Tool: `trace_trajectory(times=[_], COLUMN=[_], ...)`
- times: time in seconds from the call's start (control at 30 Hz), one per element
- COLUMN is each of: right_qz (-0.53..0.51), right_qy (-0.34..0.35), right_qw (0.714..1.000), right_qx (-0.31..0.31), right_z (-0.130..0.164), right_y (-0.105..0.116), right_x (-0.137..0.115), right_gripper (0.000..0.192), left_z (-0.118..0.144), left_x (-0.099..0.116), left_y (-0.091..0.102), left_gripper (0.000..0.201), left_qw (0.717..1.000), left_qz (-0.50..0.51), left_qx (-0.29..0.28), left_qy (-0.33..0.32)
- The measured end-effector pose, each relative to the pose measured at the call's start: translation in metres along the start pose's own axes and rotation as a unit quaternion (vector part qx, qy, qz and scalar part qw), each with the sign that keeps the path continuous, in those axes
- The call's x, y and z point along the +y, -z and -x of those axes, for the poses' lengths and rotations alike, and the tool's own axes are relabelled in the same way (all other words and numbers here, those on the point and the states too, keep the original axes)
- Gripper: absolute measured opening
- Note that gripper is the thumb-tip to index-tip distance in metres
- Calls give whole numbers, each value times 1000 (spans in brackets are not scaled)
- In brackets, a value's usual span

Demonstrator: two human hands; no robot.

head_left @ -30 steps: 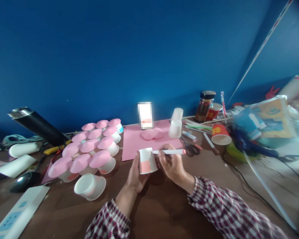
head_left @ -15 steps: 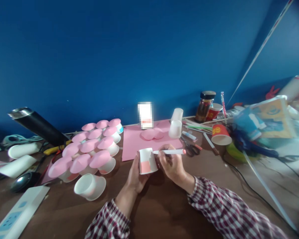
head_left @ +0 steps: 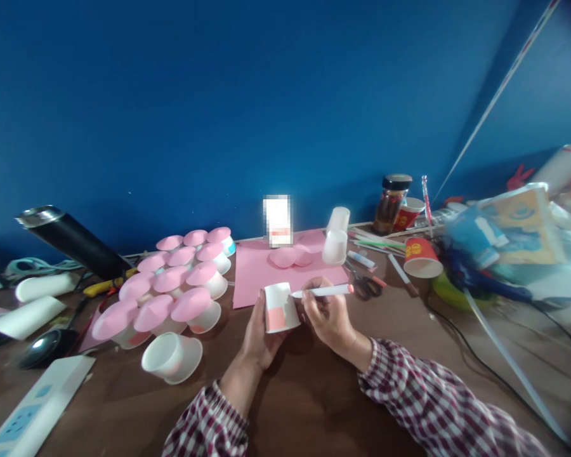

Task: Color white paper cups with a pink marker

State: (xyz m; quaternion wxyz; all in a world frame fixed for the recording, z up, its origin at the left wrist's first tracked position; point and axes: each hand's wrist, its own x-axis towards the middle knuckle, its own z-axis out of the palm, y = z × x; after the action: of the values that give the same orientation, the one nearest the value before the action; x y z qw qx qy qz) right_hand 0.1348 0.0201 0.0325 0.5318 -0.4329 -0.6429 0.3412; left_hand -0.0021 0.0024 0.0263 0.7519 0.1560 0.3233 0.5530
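In the middle of the head view my left hand (head_left: 259, 333) is closed around a white paper cup (head_left: 282, 304), which has a pinkish-orange patch low on its side. My right hand (head_left: 330, 317) pinches a white marker (head_left: 326, 291) with a pink end. The marker's tip points left and meets, or nearly meets, the cup's upper right side. Behind the cup lies a sheet of pink paper (head_left: 250, 279) with pink paper circles (head_left: 283, 257) on it. Two more white cups (head_left: 334, 246) stand at that sheet's right side.
At left stand several cups with pink cone tops (head_left: 171, 279), and two cups lie tipped together (head_left: 164, 355). A power strip (head_left: 38, 406), black flask (head_left: 76, 238), scissors (head_left: 366, 285), red cup (head_left: 421, 257), dark jar (head_left: 393, 203) and cable (head_left: 466, 336) surround the work area.
Very little differs. The cup in my left hand has turned or shifted slightly left, and the marker has tilted a touch. Everything else stays in place.
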Motion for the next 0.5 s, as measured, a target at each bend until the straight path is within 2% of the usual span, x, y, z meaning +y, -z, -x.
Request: trace_trajectory(times=[0.5], right_qz=[0], right_qy=[-9], right_qw=[1000], right_qx=[-9], right_z=[1], right_y=[0], right_x=[0], right_gripper=[11], left_z=[-1], left_x=[0], left_y=[0], left_gripper=[42], left_qw=[1000], left_qz=[13], left_qx=[15], left_qy=[-2])
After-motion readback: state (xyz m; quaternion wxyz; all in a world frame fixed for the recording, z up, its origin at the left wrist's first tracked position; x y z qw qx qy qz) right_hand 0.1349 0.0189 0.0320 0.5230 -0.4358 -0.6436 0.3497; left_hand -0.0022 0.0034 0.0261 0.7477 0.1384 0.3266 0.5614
